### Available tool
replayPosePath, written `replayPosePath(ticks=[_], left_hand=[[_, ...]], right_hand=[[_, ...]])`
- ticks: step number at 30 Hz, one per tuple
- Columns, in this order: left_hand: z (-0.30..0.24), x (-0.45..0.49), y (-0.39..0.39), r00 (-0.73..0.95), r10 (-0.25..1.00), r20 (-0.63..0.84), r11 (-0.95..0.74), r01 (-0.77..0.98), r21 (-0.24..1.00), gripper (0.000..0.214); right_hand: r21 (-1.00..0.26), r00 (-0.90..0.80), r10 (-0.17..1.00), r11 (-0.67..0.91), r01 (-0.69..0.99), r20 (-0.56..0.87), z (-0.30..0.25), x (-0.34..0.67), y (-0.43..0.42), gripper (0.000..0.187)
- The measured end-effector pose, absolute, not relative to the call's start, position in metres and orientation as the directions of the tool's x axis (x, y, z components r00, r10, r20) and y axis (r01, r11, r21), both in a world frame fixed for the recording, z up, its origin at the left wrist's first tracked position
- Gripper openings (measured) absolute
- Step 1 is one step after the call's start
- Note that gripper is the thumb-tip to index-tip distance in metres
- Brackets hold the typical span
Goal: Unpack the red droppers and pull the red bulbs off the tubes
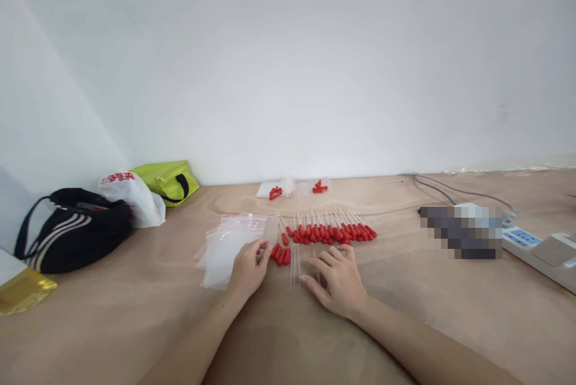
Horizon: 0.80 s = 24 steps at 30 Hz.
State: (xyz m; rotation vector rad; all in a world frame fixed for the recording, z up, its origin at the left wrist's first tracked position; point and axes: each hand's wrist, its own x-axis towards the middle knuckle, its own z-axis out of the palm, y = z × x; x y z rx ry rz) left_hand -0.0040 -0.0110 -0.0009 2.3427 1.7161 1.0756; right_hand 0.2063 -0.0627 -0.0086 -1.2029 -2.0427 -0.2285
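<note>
My left hand [250, 266] is at the right edge of a stack of clear zip bags [225, 247]. Its fingers are curled towards the thumb, and anything between them is hidden. Just beside its fingertips lie several loose red rubber bulbs [281, 255]. My right hand [338, 277] hovers over or rests on thin clear tubes [294, 265], fingers apart; I cannot tell if it touches them. Behind both hands, a row of droppers [330, 230] lies with red bulbs towards me and clear stems pointing away.
Against the wall are two bags holding red-bulbed pieces [275, 192]. On the left stand a black bag [85, 229], a white plastic bag [135, 196] and a lime-green bag [168, 181]. A blurred dark object [463, 232] and a power strip [522, 236] with cables are at right.
</note>
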Motion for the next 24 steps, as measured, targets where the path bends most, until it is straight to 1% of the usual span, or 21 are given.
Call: replayPosePath(ticks=[2, 4, 6, 8, 11, 16, 20, 24], left_hand=[[0.004, -0.001, -0.010, 0.174, 0.831, 0.529, -0.401, 0.845, 0.353, 0.021], [0.012, 0.004, -0.006, 0.187, 0.844, 0.503, -0.368, 0.883, 0.290, 0.021], [0.022, 0.012, -0.001, 0.154, 0.898, 0.411, -0.272, 0.931, 0.245, 0.023], [0.031, 0.022, 0.006, 0.081, 0.958, 0.276, -0.143, 0.966, 0.214, 0.028], [0.038, 0.033, 0.016, -0.001, 0.990, 0.143, -0.028, 0.980, 0.199, 0.033], [0.036, 0.042, 0.029, -0.035, 0.999, 0.041, 0.025, 0.974, 0.225, 0.032], [0.036, 0.041, 0.032, -0.046, 0.998, 0.039, 0.034, 0.966, 0.254, 0.025], [0.045, 0.029, 0.023, -0.005, 0.989, 0.149, -0.039, 0.956, 0.292, 0.021]], right_hand=[[-0.231, -0.248, 0.660, 0.550, 0.803, 0.710, -0.011, 0.219, -0.064, 0.020], [-0.231, -0.233, 0.643, 0.552, 0.801, 0.730, -0.014, 0.231, -0.065, 0.020], [-0.215, -0.236, 0.638, 0.546, 0.810, 0.733, -0.015, 0.242, -0.065, 0.023], [-0.204, -0.237, 0.642, 0.534, 0.820, 0.729, -0.016, 0.248, -0.065, 0.026], [-0.208, -0.229, 0.645, 0.527, 0.824, 0.729, -0.016, 0.250, -0.063, 0.028], [-0.236, -0.226, 0.653, 0.540, 0.808, 0.723, -0.017, 0.247, -0.060, 0.027], [-0.261, -0.223, 0.663, 0.548, 0.795, 0.714, -0.017, 0.246, -0.060, 0.026], [-0.284, -0.205, 0.665, 0.550, 0.785, 0.718, -0.016, 0.246, -0.061, 0.026]])
